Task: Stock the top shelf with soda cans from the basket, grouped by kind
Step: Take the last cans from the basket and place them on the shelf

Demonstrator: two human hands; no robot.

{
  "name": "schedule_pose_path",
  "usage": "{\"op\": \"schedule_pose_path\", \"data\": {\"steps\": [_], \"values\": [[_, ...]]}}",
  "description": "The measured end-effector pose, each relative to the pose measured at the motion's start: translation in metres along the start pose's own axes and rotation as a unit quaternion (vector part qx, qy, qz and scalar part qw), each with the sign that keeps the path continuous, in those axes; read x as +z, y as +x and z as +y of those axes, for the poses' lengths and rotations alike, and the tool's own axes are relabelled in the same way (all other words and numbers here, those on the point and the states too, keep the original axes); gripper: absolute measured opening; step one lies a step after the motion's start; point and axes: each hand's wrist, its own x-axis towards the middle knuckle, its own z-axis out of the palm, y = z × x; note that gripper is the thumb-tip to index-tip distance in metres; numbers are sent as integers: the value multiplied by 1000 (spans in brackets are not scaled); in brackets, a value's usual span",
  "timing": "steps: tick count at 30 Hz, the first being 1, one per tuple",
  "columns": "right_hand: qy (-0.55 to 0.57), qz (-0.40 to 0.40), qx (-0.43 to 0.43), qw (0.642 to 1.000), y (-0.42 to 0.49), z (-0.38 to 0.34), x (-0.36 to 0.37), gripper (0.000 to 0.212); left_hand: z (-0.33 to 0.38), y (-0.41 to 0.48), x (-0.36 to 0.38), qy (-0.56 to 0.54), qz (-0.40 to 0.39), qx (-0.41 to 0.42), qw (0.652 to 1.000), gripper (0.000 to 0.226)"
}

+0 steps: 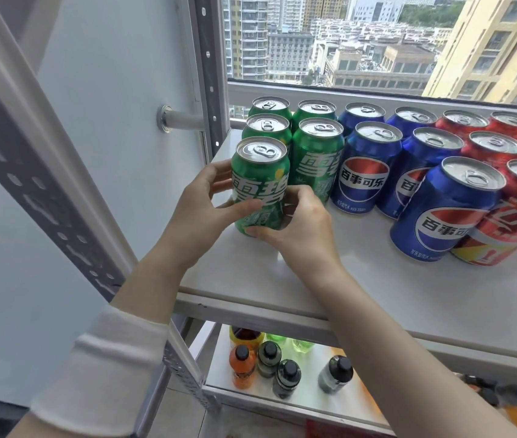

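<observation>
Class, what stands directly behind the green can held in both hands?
Two more green cans, the nearer and the farther. Only their upper parts show; the held green can blocks the rest.

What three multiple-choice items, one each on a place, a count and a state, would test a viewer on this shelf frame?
1. Where on the top shelf do the blue cans stand?
A. Between the green cans and the red cans
B. At the far left end
C. At the far right end

2. How many green cans are in view?
A. Three
B. Five
C. Eight

3. How is the front green can?
A. Lying on its side, untouched
B. Crushed flat
C. Upright, gripped by the left hand and the right hand

Answers:
1 A: green stands left of blue, and red stands right of it.
2 B: two rows of two stand behind the front one.
3 C: fingers of both hands curl round its sides, and its lid faces up.
</observation>
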Motion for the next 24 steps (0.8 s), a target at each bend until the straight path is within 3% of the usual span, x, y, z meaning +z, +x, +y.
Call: {"op": "schedule_pose_path", "data": {"steps": [13,18,24], "values": [[-26,-12,-20,999,-8,-1,-5,75,3,-14,8,20,10,1,1000,62],[-83,-9,-49,995,-36,-2,-27,74,7,-36,16,92,68,2,993,74],[-179,21,-107,978,-80,-5,-49,67,18,-90,24,179,115,31,977,60]]}}
